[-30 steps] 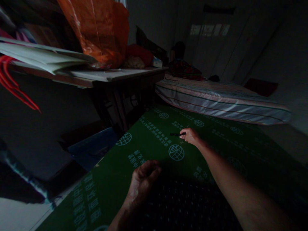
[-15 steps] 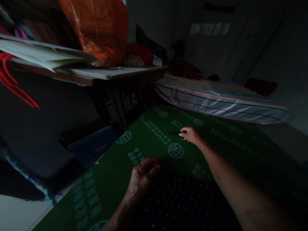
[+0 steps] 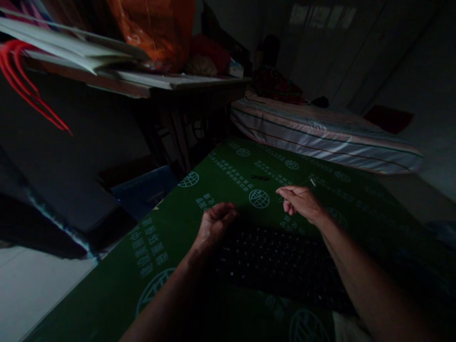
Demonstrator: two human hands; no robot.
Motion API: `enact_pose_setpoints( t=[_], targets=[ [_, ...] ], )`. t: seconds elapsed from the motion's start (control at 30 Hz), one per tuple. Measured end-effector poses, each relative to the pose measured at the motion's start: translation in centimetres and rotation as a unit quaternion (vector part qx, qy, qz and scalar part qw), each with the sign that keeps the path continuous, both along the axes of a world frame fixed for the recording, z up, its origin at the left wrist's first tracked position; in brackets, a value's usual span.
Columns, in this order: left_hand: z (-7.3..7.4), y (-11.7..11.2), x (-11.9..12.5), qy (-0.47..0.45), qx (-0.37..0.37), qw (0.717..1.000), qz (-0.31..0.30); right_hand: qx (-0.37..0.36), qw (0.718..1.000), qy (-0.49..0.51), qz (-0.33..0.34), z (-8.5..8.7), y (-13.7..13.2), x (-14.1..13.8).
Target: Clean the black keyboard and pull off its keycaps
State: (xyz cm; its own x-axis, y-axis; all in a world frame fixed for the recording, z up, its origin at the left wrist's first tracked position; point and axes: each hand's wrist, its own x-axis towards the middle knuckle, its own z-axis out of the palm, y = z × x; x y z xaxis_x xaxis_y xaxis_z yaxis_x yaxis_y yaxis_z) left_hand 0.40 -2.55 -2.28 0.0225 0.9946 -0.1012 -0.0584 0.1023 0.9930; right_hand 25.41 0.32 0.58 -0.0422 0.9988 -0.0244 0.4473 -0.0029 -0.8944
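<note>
A black keyboard [image 3: 285,261] lies in front of me on a green printed board [image 3: 199,228]. My left hand [image 3: 217,221] is closed beside the keyboard's far left corner, fingers curled; whatever they may hold is hidden. Beyond the keyboard, my right hand [image 3: 299,202] is over the board with thumb and fingertips pinched together. Anything between those fingertips is too small and dark to make out. Farther off lies a small black object [image 3: 260,177], apart from both hands. Behind my right hand is a small pale piece [image 3: 312,182].
On the left stands a table [image 3: 171,83] bearing papers, an orange bag [image 3: 153,35] and a small box. Red cords [image 3: 39,97] hang from it. A mattress [image 3: 320,130] with striped sides is beyond the board. A blue object [image 3: 144,190] sits below on the left.
My right hand has come away from the small black object, back towards me and to the right. The view has tilted downward, showing more of the keyboard. The left hand stays beside the keyboard.
</note>
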Motion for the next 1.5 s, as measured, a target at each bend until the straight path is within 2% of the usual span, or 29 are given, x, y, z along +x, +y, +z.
enact_pose_setpoints(
  t=[0.17,0.3,0.63,0.9,1.27,1.5],
  targets=[
    [-0.5,0.2,-0.1,-0.029,0.018,0.999,-0.016,-0.018,0.998,0.054,0.039,0.1,-4.2,-2.1],
    [-0.5,0.2,-0.1,-0.029,0.017,0.999,-0.016,-0.029,0.995,0.073,0.058,0.0,-5.6,-3.5],
    [-0.2,-0.1,0.2,-0.013,0.011,1.0,-0.015,-0.013,0.997,0.077,0.027,-0.3,-5.7,-5.1],
    [-0.3,0.0,0.1,-0.007,0.018,1.0,-0.021,-0.002,0.998,0.066,0.016,-0.5,-5.9,-5.2],
    [-0.9,0.3,0.1,-0.027,0.027,0.999,-0.026,0.01,0.999,0.026,0.037,-0.6,-5.9,-5.2],
    [-0.7,0.2,0.3,-0.022,0.022,0.999,-0.015,0.021,0.998,-0.004,0.054,-0.4,-5.9,-5.4]
  ],
)
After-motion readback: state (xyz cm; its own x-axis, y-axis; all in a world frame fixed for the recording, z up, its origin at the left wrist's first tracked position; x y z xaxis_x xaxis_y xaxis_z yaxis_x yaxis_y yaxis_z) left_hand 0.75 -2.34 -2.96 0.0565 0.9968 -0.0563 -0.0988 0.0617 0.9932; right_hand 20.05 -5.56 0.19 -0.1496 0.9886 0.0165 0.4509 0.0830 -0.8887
